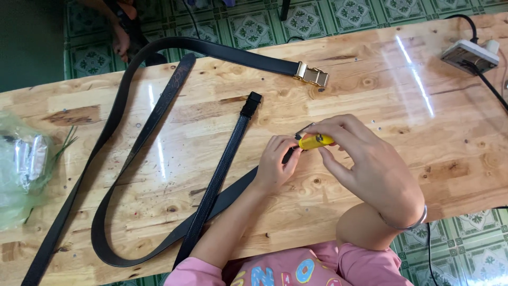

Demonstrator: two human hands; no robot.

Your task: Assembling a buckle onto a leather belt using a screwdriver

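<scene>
Yellow cutter (pixel 315 141) is pinched in my right hand (pixel 370 169) while my left hand's fingers (pixel 283 153) press the black belt's end (pixel 288 157) onto the counter (pixel 370 95) just beneath, its buckle apparently not yet fitted.

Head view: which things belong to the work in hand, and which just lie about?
In hand:
- yellow tool, held by right hand
- black belt end, pinned by left hand

Lying about:
- belt with gold buckle
- narrow black strap
- plastic bag
- power strip
</scene>
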